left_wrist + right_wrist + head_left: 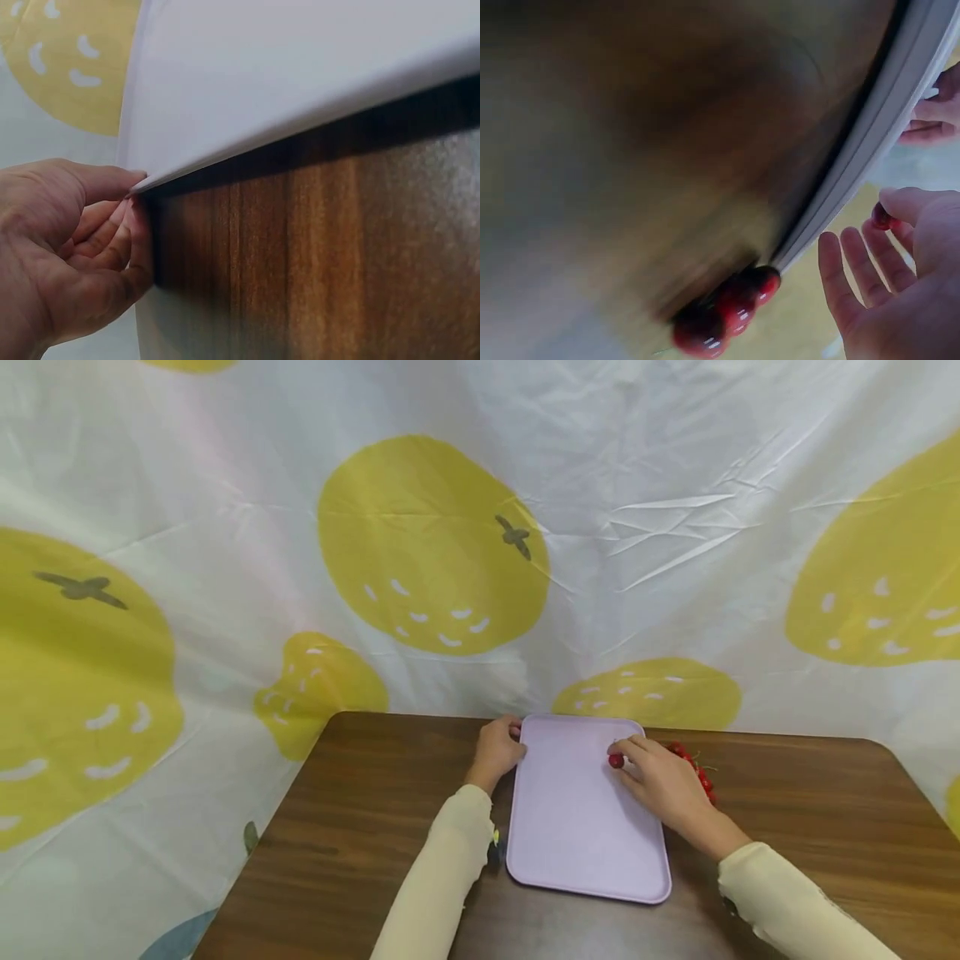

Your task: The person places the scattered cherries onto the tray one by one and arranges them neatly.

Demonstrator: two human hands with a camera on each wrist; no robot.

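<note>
A pale lilac rectangular tray [577, 835] lies on the wooden table. My left hand [497, 750] pinches its left rim near the far corner; the left wrist view has the thumb [112, 180] on top and the other fingers below the edge. Over the tray's right half, my right hand [667, 783] holds a dark red cherry [616, 761] between thumb and index finger, the other fingers extended in the right wrist view. Several more cherries [701, 330] lie on the table just past the tray's right edge, partly hidden behind the right hand in the head view.
The dark brown table [375, 810] has rounded far corners. Close behind it hangs a white cloth [660, 527] printed with large yellow fruit. Pale sleeves cover both forearms, one on each side of the tray.
</note>
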